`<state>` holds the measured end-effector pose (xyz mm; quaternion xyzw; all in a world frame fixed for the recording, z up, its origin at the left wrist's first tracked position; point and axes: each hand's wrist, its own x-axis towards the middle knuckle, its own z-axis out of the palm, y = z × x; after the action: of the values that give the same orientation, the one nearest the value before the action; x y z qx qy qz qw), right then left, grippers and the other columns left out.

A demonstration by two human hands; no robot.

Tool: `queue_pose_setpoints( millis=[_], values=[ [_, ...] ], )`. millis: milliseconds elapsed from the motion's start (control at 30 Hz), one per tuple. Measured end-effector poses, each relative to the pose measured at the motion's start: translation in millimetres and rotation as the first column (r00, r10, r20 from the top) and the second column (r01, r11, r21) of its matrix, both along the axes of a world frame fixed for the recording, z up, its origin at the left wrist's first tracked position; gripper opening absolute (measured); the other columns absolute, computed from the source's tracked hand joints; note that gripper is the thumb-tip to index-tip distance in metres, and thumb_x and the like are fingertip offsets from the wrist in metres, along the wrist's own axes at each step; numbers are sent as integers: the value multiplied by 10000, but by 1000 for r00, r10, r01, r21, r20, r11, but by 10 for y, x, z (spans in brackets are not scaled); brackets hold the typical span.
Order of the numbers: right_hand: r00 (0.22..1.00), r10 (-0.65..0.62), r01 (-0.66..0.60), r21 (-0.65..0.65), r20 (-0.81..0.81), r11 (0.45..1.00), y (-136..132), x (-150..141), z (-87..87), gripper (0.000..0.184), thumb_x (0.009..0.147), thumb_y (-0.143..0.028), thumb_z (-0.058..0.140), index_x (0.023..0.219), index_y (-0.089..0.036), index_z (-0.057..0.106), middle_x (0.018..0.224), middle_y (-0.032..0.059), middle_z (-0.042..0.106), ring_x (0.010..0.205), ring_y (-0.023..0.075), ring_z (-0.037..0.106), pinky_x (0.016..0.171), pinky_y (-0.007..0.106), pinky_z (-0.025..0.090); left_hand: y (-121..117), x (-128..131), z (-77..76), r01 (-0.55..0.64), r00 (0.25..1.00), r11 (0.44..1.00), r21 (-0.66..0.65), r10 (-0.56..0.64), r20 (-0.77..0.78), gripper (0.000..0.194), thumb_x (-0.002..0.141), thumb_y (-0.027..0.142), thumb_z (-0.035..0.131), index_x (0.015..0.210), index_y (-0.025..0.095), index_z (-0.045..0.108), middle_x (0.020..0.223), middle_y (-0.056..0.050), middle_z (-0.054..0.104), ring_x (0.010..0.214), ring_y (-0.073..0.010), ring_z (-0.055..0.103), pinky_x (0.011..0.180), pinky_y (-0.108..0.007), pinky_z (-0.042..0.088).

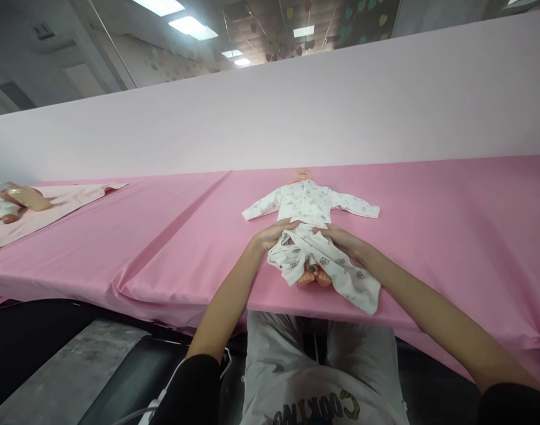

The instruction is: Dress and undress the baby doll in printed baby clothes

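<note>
A baby doll (303, 175) lies on its back, head away from me and bare feet (313, 277) towards me. It wears a white patterned baby top (304, 198), its sleeves spread out to both sides. Matching white baby pants (350, 280) are bunched over the doll's lower body, one leg trailing to the front right. At the waist's left side, my left hand (276, 232) is closed on the pants, fingertips partly hidden by cloth. My right hand (341, 239) grips them on the opposite side, its fingers partly tucked under the fabric.
Pink cloth (176, 260) covers the long table. On a pale pink mat (70, 203) at the far left lies another doll (28, 198), partly cut off by the frame. A white partition (270, 118) runs along the back. The table's front edge meets my lap.
</note>
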<state>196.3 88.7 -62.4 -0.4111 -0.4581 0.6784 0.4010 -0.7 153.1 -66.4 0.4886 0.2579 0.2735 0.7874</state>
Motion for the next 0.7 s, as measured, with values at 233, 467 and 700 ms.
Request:
queue_pose_setpoints(
  millis=[233, 467, 700],
  values=[
    [986, 51, -59, -48, -160, 997, 97, -5, -110, 227, 827, -297, 586, 984, -138, 627, 803, 46, 701, 713, 183, 651, 666, 283, 529, -16, 22, -26, -86, 996, 996, -30, 87, 32, 280, 744, 213, 702, 979, 74, 635, 880, -131, 704, 792, -205, 680, 724, -301, 551],
    [992, -22, 15, -58, -122, 998, 13, -43, -9, 262, 821, -358, 612, 965, -138, 615, 852, 82, 697, 740, 190, 652, 640, 279, 538, -74, 37, 7, -80, 993, 997, 19, 78, 89, 466, 694, 142, 721, 1137, 111, 578, 1025, -145, 689, 930, -251, 669, 840, -370, 532],
    [994, 92, -92, -2, 57, 996, -50, -52, 80, 456, 579, -128, 786, 977, -177, 569, 804, 31, 679, 686, 175, 632, 601, 270, 537, -48, 58, 19, -66, 998, 997, 51, 65, 9, 417, 727, 279, 715, 1092, 104, 613, 1007, -147, 684, 888, -250, 669, 758, -345, 544]
  ],
)
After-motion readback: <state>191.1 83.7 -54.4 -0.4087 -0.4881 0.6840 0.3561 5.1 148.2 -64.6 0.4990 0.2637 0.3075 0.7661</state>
